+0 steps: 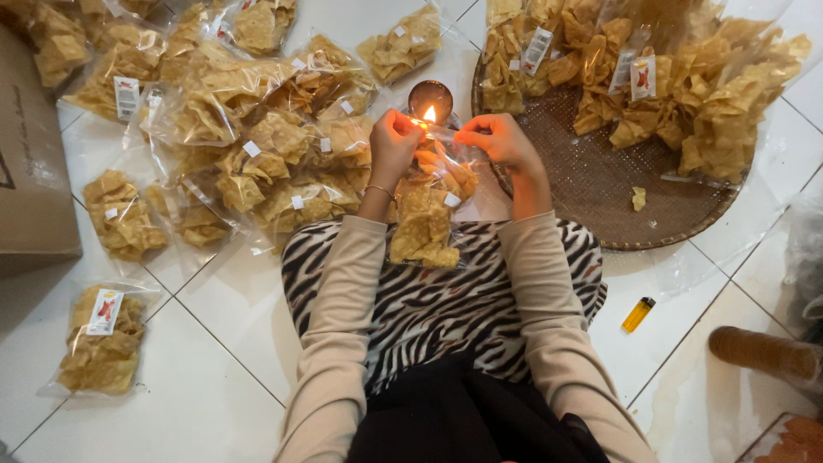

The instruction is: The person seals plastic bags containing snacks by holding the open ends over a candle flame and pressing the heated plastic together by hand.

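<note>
Both hands, left (393, 137) and right (499, 139), pinch the top edge of a chip bag (426, 219) between them, stretched crosswise beside the candle flame (429, 113); the bag hangs lengthwise toward the lap.

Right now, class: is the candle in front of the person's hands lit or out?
Lit. A small flame burns at the candle, right beside the bag top that both hands pinch.

bag (429, 210) in my fingers (403, 129): clear shiny plastic, bumpy dry chips inside | tray (600, 193): rough woven brown | floor (214, 377): smooth glossy white tile | lighter (638, 314): shiny yellow plastic | box (30, 171): matt brown cardboard | my sleeves (339, 317): soft beige cloth
</note>
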